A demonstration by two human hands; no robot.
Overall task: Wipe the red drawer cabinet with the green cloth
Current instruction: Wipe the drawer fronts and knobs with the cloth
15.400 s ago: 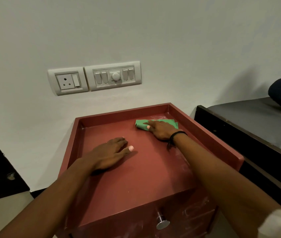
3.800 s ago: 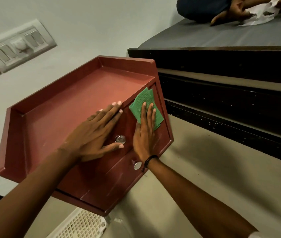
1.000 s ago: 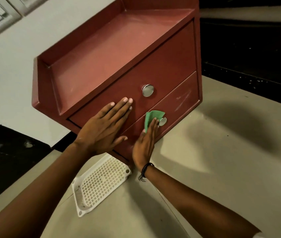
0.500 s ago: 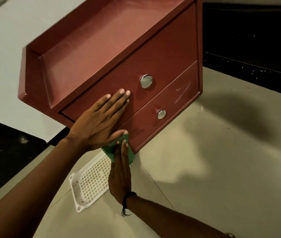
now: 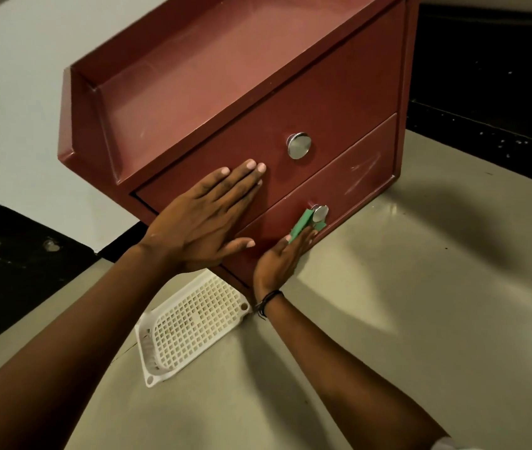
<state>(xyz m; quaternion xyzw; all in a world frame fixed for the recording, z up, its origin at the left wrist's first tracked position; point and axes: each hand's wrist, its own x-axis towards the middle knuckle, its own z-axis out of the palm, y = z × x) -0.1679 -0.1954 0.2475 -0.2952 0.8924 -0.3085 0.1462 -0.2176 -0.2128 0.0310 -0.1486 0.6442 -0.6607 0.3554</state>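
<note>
A: Where is the green cloth (image 5: 303,225) kept right now?

B: It is pressed flat on the lower drawer front of the red drawer cabinet (image 5: 339,102), under the fingers of the right hand (image 5: 279,261). It is not clenched in a fist. It is only pinned against the wood. The lower knob (image 5: 319,213) is touched by the cloth, at about 1 o'clock from the hand.

A: And the left hand (image 5: 206,219)?

B: It is laid open and flat, with nothing held. It is spread across the line between the two drawers, at about 10 o'clock from the right hand. The cabinet looks to be steadied by it.

A: What could go wrong?

B: The cloth could be caught on the lower knob and bunched up, because it is pinned by fingertips only. Then it might be dropped on the floor.

A: Anything else?

B: Pale scratchy marks (image 5: 363,175) are seen at about 2 o'clock from the knob. They could be missed if only the part near the knob is wiped.

A: And the white basket (image 5: 190,326)?

B: It is lying on the floor at about 7 o'clock from the right hand, just by the cabinet's corner. It could be bumped by an arm if the bottom edge is wiped.
</note>
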